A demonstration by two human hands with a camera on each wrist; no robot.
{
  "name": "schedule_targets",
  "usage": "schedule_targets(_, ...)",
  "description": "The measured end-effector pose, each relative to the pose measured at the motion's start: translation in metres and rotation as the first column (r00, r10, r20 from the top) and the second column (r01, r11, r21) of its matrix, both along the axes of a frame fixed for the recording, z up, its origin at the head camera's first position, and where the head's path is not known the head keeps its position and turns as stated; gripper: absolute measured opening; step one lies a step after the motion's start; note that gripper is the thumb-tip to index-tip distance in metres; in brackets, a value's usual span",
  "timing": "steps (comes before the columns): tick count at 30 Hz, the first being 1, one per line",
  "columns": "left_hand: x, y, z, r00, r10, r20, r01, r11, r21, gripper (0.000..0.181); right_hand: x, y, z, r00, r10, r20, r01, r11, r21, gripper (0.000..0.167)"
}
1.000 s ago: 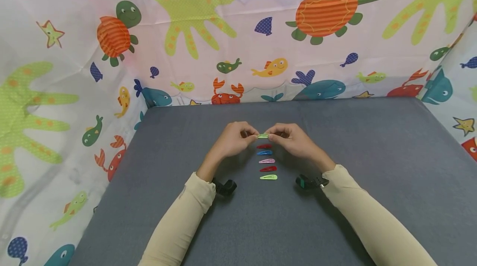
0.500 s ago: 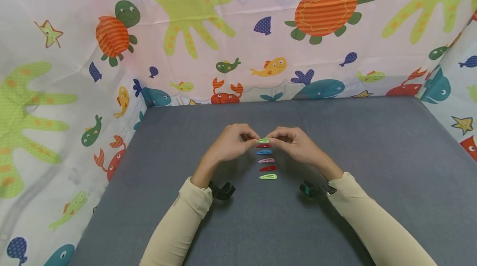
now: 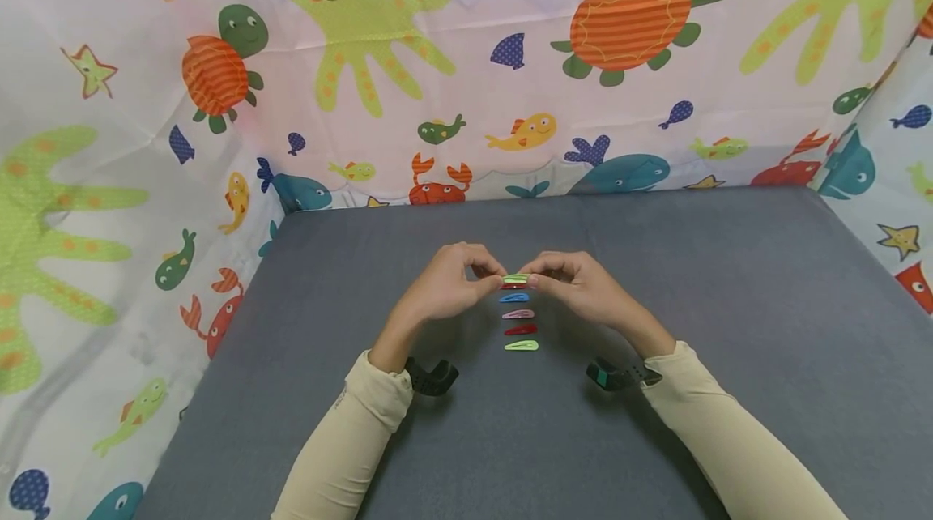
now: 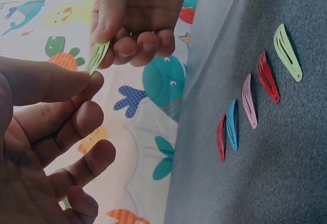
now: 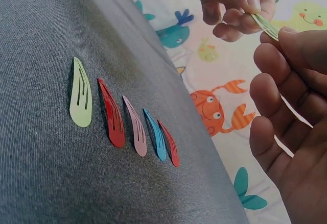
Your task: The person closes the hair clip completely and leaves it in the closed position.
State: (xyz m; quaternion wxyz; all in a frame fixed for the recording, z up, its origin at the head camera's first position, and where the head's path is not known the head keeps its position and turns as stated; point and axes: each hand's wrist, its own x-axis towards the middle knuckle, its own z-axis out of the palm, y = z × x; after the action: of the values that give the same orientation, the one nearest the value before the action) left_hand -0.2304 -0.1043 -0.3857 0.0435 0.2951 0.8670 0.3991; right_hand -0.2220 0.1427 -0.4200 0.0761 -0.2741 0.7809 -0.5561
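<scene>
A light green snap hair clip is pinched at both ends, above the table. My left hand grips one end between thumb and forefinger, and my right hand holds the other end the same way. Below it on the table lies a column of hair clips: a red clip farthest away, then a blue clip, a pink clip, another red clip and a light green clip nearest me. In the head view the held clip partly covers the far red one.
The grey cloth-covered table spreads around the clips. A white curtain printed with sea animals rises at the back and both sides. Dark bands sit on both wrists, below the beige sleeves.
Both hands have come slightly nearer to me with the green clip, from beyond the far red clip to over it. The clips on the table stay in place.
</scene>
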Motion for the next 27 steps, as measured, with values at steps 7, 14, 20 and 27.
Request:
schedule_targets(7,0.0013,0.0009,0.0005,1.0,-0.001,-0.01,0.001,1.0,0.013,0.011,0.0008,-0.0006,-0.0006,1.0,0.002,0.011,-0.002,1.0,-0.003,0.02)
schedule_targets(14,0.0032,0.0019,0.0019,1.0,-0.005,0.014,0.004,1.0,0.021,0.011,0.0008,-0.0004,-0.0012,1.0,0.014,0.01,-0.014,1.0,-0.018,0.021)
schedule_targets(20,0.0047,0.0022,0.0032,1.0,-0.006,0.005,0.006,1.0,0.023,0.01,0.0021,-0.0009,-0.0004,1.0,0.017,0.013,-0.017,0.999,-0.031,0.024)
schedule_targets(27,0.0046,0.0011,0.0039,1.0,-0.021,0.009,0.021,1.0,0.021,0.009,0.0016,-0.0019,-0.0017,0.999,0.027,0.022,-0.026,0.999,-0.047,0.022)
